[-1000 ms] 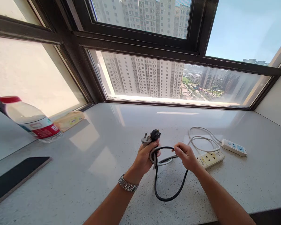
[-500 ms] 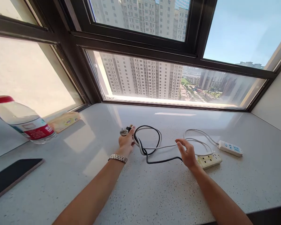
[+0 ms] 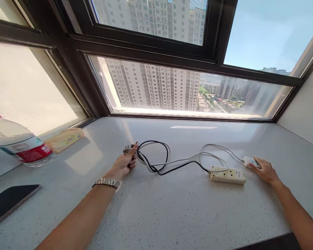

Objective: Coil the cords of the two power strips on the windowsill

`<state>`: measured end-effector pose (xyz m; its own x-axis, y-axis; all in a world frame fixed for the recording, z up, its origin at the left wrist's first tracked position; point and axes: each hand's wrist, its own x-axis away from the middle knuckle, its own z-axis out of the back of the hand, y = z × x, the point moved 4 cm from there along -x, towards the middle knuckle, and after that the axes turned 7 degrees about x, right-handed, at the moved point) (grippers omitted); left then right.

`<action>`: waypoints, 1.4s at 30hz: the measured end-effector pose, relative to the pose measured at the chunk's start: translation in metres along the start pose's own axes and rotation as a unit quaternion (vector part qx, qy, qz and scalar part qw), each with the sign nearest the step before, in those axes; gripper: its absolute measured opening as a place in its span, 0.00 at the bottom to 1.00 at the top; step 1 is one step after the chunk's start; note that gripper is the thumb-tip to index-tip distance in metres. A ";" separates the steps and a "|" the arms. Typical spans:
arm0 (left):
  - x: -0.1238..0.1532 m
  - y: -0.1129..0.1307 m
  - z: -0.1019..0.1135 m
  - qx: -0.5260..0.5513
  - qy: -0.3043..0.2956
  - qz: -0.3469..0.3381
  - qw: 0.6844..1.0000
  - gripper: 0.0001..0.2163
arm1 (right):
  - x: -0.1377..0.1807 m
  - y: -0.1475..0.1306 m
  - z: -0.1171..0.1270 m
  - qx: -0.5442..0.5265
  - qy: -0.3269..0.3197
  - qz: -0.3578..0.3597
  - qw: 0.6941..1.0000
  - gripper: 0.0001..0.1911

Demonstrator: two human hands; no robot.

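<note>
My left hand (image 3: 123,162), with a metal watch on the wrist, is closed around the plugs (image 3: 128,149) at the cord ends. From there a black cord (image 3: 179,167) and a light grey cord (image 3: 184,160) loop around each other on the counter. The black cord runs to a yellowed power strip (image 3: 228,175) lying in the middle right. The grey cord curls over that strip and leads to a smaller white power strip (image 3: 247,161). My right hand (image 3: 266,171) grips this smaller strip from its right end and covers most of it.
A water bottle (image 3: 33,152) with a red label stands at the left, beside a yellowish soft packet (image 3: 65,139). A dark phone (image 3: 10,203) lies at the near left. Windows (image 3: 156,88) rise behind the speckled white counter (image 3: 177,211).
My right hand has moved from beside the yellowed strip rightwards onto the smaller white strip and gripped it. My left hand has shifted left, pulling the plugs and cord loops along.
</note>
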<state>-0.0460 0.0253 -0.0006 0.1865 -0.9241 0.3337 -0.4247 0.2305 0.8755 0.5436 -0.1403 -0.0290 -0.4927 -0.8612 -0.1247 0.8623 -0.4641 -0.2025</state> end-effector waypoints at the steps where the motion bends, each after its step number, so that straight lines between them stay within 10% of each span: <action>1: 0.001 0.001 0.000 0.006 0.009 -0.007 1.000 0.18 | 0.006 0.002 -0.002 0.005 -0.031 0.018 0.999 0.51; 11: 0.039 -0.009 0.006 0.061 0.089 -0.045 0.993 0.17 | 0.111 -0.122 -0.010 0.086 -0.041 0.087 0.992 0.42; 20: 0.060 -0.021 0.001 0.091 0.076 -0.228 0.967 0.24 | 0.021 -0.323 -0.025 -0.020 -0.048 0.132 0.990 0.36; 25: 0.054 -0.026 0.001 0.032 0.073 -0.270 0.960 0.26 | 0.017 -0.438 -0.044 -0.335 -0.011 0.245 0.910 0.24; 29: 0.054 -0.016 0.010 -0.012 0.079 -0.287 0.955 0.26 | 0.040 -0.427 -0.064 -0.386 -0.058 0.249 0.886 0.18; 34: 0.063 -0.013 0.004 -0.163 0.029 -0.303 0.939 0.27 | 0.054 -0.340 -0.070 -0.422 -0.116 0.205 0.875 0.17; 42: 0.058 -0.017 0.001 -0.473 -0.051 -0.383 0.792 0.25 | 0.065 -0.254 -0.055 -0.461 -0.157 0.165 0.857 0.16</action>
<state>-0.0289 -0.0322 0.0034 -0.0236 -0.9117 -0.4102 0.6409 -0.3287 0.6937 0.2865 -0.0667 -0.0393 -0.0586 -0.9947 -0.0842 0.4180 0.0522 -0.9070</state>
